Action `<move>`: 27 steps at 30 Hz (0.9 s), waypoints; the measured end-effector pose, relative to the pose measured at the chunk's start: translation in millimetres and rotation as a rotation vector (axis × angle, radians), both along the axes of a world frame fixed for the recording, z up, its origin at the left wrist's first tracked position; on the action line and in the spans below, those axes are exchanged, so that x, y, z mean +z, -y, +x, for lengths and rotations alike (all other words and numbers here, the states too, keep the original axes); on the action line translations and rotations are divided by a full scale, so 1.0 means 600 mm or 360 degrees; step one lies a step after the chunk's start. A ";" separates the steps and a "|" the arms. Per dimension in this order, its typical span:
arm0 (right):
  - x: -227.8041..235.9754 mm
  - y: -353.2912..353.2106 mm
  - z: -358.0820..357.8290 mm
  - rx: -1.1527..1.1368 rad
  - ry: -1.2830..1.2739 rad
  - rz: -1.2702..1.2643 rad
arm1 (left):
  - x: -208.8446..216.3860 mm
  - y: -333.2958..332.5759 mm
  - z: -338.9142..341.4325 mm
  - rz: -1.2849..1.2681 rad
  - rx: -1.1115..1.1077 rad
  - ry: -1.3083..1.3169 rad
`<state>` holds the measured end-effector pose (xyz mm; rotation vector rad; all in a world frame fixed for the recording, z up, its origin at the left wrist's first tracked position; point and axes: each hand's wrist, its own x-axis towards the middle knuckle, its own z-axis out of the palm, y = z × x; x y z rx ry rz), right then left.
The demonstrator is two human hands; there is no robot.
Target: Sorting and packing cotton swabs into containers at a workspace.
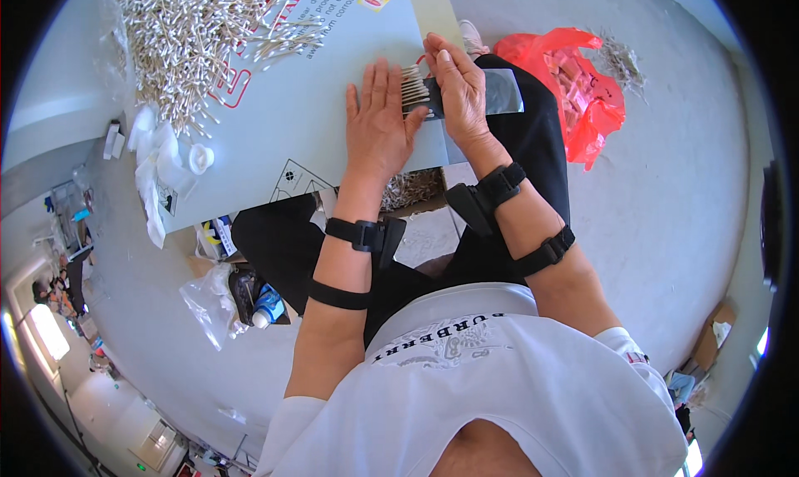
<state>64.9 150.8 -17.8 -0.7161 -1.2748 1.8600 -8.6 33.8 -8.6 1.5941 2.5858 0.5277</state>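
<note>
Cotton swab bundle (414,86) lies between left hand (379,119) and right hand (460,90).

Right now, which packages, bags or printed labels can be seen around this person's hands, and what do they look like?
Flat grey board with red and black print and a small yellow label: the work surface, under the left hand.
Dark sleeve with a clear end: under the right hand, holding cotton swabs.
Red plastic bag: on the floor, right, crumpled.
Clear plastic bag: on the floor, lower left.
</note>
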 end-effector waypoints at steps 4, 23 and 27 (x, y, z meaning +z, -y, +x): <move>-0.003 0.009 -0.002 0.0026 0.0026 0.0097 | 0.005 0.011 0.006 -0.0047 -0.0059 -0.0062; 0.020 -0.046 0.011 0.0371 0.1069 0.1800 | 0.001 0.013 0.002 -0.0004 -0.0096 -0.0076; 0.020 -0.048 0.010 0.0422 0.1034 0.1779 | -0.001 0.014 0.003 0.0004 -0.0086 -0.0094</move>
